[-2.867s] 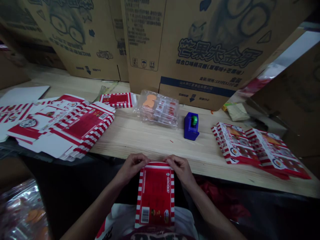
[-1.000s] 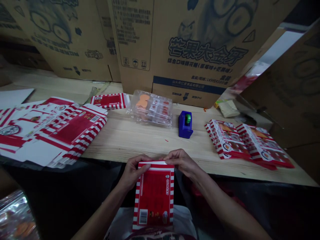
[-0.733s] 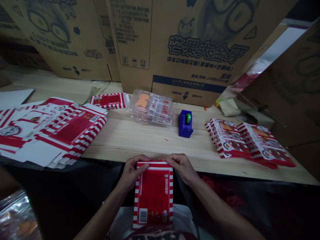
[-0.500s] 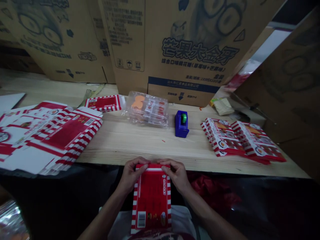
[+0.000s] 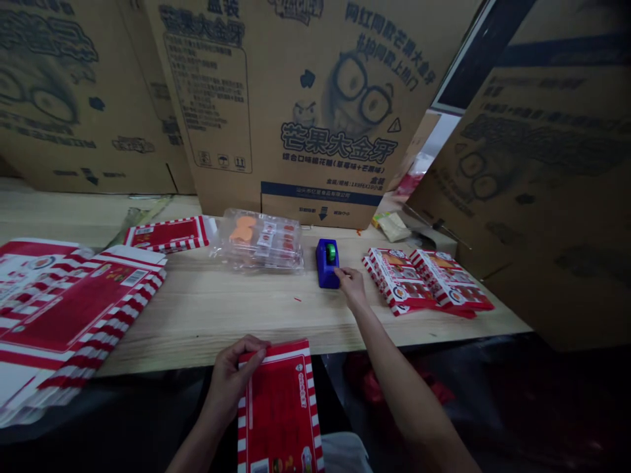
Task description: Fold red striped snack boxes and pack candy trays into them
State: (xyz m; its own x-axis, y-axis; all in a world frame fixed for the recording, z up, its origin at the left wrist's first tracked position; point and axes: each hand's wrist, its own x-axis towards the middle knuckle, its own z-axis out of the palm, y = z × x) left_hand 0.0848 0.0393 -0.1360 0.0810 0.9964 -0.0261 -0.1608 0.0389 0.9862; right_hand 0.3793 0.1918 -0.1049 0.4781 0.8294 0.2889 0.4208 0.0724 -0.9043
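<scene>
My left hand (image 5: 238, 368) grips the upper left corner of a red candy box (image 5: 279, 407) with white-striped edges, thumb on top, in front of the table edge. The box's lower end is cut off by the frame. My right hand (image 5: 352, 286) reaches over the table to a blue tape dispenser (image 5: 326, 266) holding a green roll (image 5: 331, 252). Its thumb and fingertips are pinched together at the dispenser's near end, by the tape; the strip itself is too small to make out.
Flattened striped cartons (image 5: 89, 305) are stacked at the left. Behind them lie another red box (image 5: 167, 233) and a clear pack of candy (image 5: 261, 240). Filled boxes (image 5: 446, 279) lie at the right. Tall cardboard cartons (image 5: 296, 98) wall the table's back.
My right hand has let go of the red box and moved forward to the tape dispenser. My left hand still holds the box. The view has shifted to the right and up.
</scene>
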